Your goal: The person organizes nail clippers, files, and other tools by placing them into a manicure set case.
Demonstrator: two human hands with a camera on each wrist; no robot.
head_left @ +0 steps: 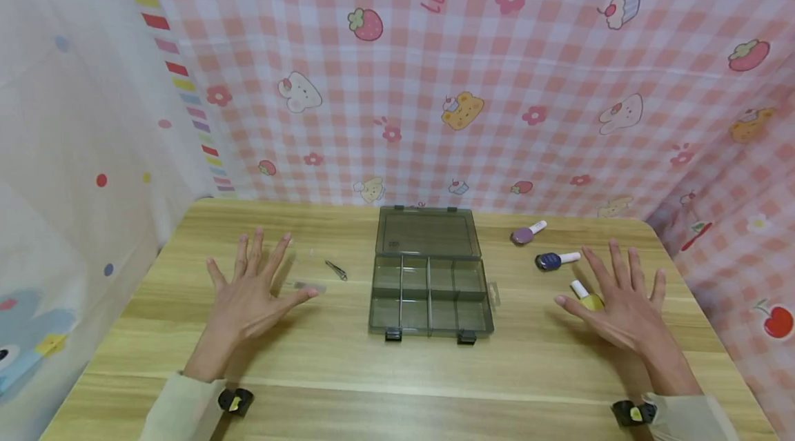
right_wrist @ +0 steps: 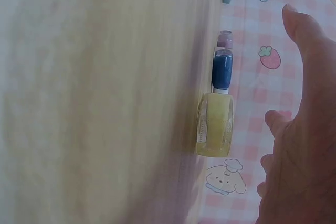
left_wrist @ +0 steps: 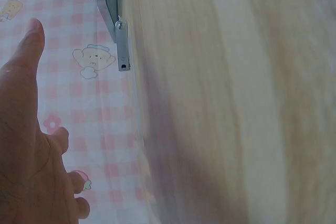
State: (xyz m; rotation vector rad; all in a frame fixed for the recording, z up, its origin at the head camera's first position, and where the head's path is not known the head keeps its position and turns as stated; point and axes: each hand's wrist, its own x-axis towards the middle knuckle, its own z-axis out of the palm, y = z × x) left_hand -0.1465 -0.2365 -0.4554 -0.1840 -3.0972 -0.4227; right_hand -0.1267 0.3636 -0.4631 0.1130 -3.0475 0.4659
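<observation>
- Hovering left of the open divided box (head_left: 428, 332), the left hand (head_left: 248, 299) is spread and holds nothing; nail clippers (head_left: 336, 270) lie between it and the box.
- Right of the box, the right hand (head_left: 627, 306) is spread near a yellow bottle (right_wrist: 216, 127); a blue bottle (head_left: 549, 261) and purple bottle (head_left: 522, 236) lie closer in.
- Probably a ready pose; the next move likely calls for lowering and pinching something beside the box.
</observation>
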